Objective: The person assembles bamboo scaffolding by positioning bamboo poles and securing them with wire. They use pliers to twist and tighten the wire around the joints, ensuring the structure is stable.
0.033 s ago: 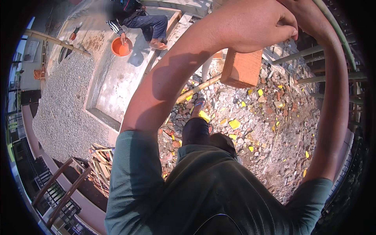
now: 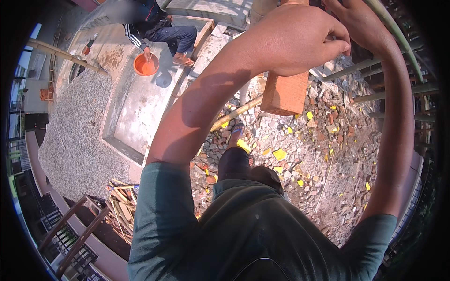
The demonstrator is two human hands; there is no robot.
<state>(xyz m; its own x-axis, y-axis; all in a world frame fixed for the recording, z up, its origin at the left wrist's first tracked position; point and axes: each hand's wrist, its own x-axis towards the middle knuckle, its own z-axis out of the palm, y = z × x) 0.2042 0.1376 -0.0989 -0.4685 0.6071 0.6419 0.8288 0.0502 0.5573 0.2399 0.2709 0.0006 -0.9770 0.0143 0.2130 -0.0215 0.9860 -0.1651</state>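
Observation:
Both my arms are raised in front of me, so the hands meet the upper part of the view. My left hand [image 2: 304, 40] is closed, thumb and fingers curled together; anything inside them is hidden. Just below that wrist shows the end of an orange-brown rectangular block [image 2: 284, 93], brick-like in colour. The hand and forearm cover its upper part, and I cannot tell whether they touch it. Close to the left hand's fingers is my right hand [image 2: 361, 21], partly cut off by the upper edge. Its grip does not show clearly.
Broken rubble [image 2: 304, 159] with yellow pieces lies around my feet. A bamboo pole [image 2: 236, 112] crosses it; more poles [image 2: 393, 93] stand at right. At upper left a seated person [image 2: 164, 35] reaches into an orange bucket [image 2: 146, 64]. Gravel [image 2: 75, 140] and scrap wood [image 2: 123, 208] lie left.
My left hand sits slightly lower in the view, and more of my right hand's fingers shows. The block also appears slightly lower. The whole view has shifted a little.

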